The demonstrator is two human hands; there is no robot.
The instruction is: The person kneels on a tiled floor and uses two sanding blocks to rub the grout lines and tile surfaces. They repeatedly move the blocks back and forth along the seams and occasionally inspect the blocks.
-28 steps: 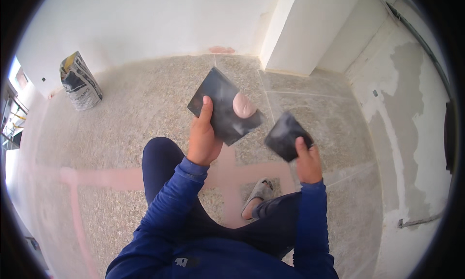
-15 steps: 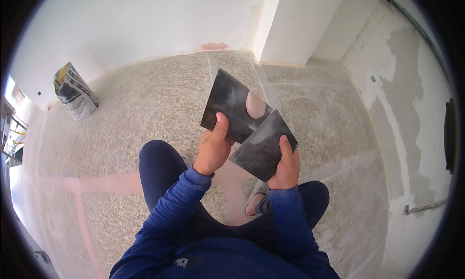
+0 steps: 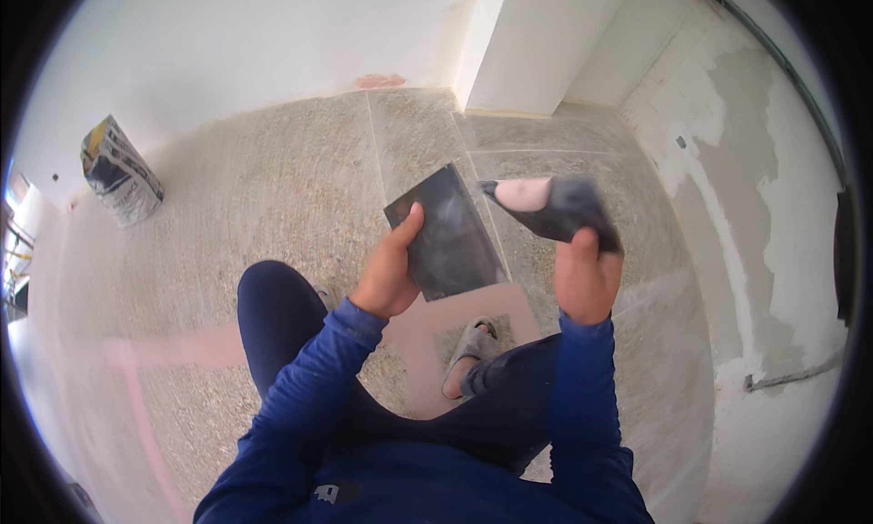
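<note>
My left hand (image 3: 386, 274) grips a flat black rectangular spreader (image 3: 452, 238), thumb on top along its edge and the other fingers hidden beneath. Faint whitish smears mark its face. My right hand (image 3: 588, 283) is closed on a second black spreader (image 3: 570, 213), blurred by motion and tilted. A rounded lump of pink filler paste (image 3: 524, 195) sits on the far left part of that second spreader. The two spreaders are apart, both held above the floor between and beyond my knees.
Pink filler bands (image 3: 496, 306) run across the rough speckled floor (image 3: 264, 179) around my sandalled foot (image 3: 473, 351). An opened paper sack (image 3: 123, 174) stands at the far left by the white wall (image 3: 255, 42). A pillar (image 3: 536, 42) juts out ahead; a patched wall (image 3: 741, 179) rises at right.
The pink paste has passed from the left spreader to the right one. My right hand has moved right and slightly up, separating the spreaders. The view has shifted a little.
</note>
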